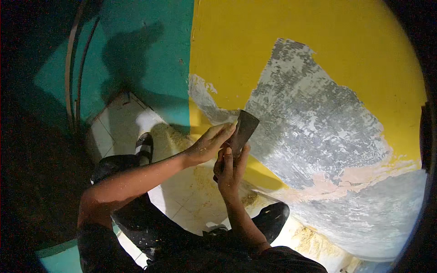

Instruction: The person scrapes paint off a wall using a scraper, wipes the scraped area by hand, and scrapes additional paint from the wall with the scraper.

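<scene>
A dark brown rectangular piece [245, 129], which looks like sandpaper, folded or wrapped on a block, is held up between my two hands in front of the wall. My left hand [209, 145] comes in from the left, its fingertips along the piece's left edge. From below, my right hand [232, 167] grips the lower end, fingers pointing up. The palm side of the grip is partly hidden. Behind the hands is a patch of bare grey, scraped wall [317, 123] within yellow paint [235, 44].
A teal wall [170, 44] meets the yellow one at left, with thin strips [72, 68] leaning there. Pale floor tiles [184, 208] carry yellowish dust. My bent legs and dark shoes [145, 145] are close below. Pinkish filler [338, 184] crosses the lower wall.
</scene>
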